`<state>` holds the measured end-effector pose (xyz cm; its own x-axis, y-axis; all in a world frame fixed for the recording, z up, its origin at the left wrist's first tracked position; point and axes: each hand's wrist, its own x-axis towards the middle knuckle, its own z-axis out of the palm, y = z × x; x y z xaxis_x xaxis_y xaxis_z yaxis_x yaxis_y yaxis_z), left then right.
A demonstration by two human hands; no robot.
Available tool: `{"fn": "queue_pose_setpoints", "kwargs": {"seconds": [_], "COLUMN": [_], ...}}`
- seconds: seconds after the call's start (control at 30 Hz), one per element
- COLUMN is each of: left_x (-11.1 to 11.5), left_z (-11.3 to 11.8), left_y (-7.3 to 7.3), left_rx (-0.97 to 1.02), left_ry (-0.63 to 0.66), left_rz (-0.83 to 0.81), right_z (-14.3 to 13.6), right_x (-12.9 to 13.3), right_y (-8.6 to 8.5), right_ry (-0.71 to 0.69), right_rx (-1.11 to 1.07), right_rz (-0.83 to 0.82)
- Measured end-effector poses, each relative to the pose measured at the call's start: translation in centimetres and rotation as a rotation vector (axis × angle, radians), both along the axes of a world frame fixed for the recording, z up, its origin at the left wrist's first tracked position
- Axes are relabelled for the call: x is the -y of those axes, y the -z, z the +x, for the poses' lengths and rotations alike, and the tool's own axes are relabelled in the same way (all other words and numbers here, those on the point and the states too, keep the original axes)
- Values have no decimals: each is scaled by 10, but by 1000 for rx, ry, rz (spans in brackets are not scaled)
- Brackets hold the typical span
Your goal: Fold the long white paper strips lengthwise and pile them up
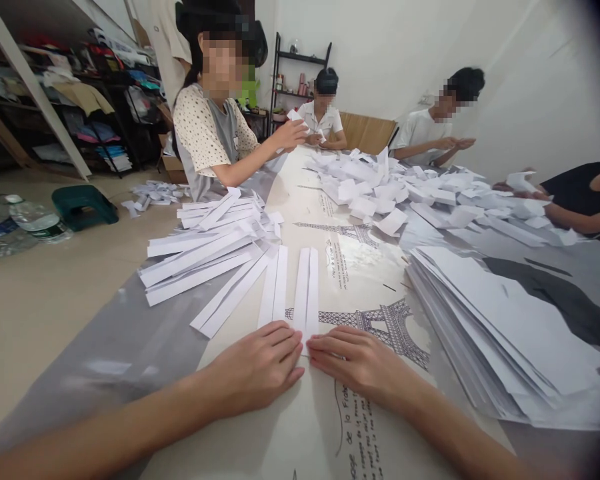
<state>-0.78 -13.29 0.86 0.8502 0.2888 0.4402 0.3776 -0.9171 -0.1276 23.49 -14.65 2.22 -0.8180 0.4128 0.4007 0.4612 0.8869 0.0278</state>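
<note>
A folded white paper strip point(307, 287) lies lengthwise on the table, its two long edges folded toward a middle seam. At its near end, my left hand point(260, 367) touches the left edge with fingers pressed together. My right hand point(360, 363) presses the right edge, its fingers also together. Another folded strip point(274, 283) lies just to the left. Beyond it, a pile of folded strips point(205, 250) spreads out. A thick stack of flat white sheets point(510, 333) is at the right.
The table point(290, 427) has a cover printed with Eiffel Towers. A heap of folded papers point(380, 187) lies farther back. Several people sit around, one person point(215, 133) at the left holding paper. A green stool point(84, 205) and a large bottle point(37, 219) stand on the floor.
</note>
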Motion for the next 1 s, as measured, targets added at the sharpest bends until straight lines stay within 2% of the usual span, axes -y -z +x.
{"fn": "queue_pose_setpoints", "kwargs": {"seconds": [0.13,0.23,0.33,0.4,0.5,0.57,0.7,0.8,0.87,1.0], "left_x": [-13,-20,-22,-23,-28,-34,-45,-44,-38,-29], "left_z": [3,2,0,-3,-10,-15,-22,-21,-17,-8], "left_y": [-10,-12,-8,-6,-6,-8,-13,-16,-18,-20], "left_rx": [-100,-140,-33,58,163,209,201,127,79,66], "left_ry": [96,164,158,142,132,80,-151,-260,-265,-226], "left_rz": [36,72,44,-17,-125,-142,-41,34,56,81], "right_z": [-8,-16,-21,-21,-12,-3,19,31,37,45], "right_x": [2,5,7,5,2,-1,-1,3,6,6], "right_y": [-12,-19,-18,-15,-13,-14,-25,-32,-36,-35], "right_ry": [-22,-27,-20,10,84,138,243,230,218,319], "right_rx": [92,199,296,260,56,-117,-487,-679,-795,-1082], "right_rz": [52,142,217,231,235,252,315,321,307,181]}}
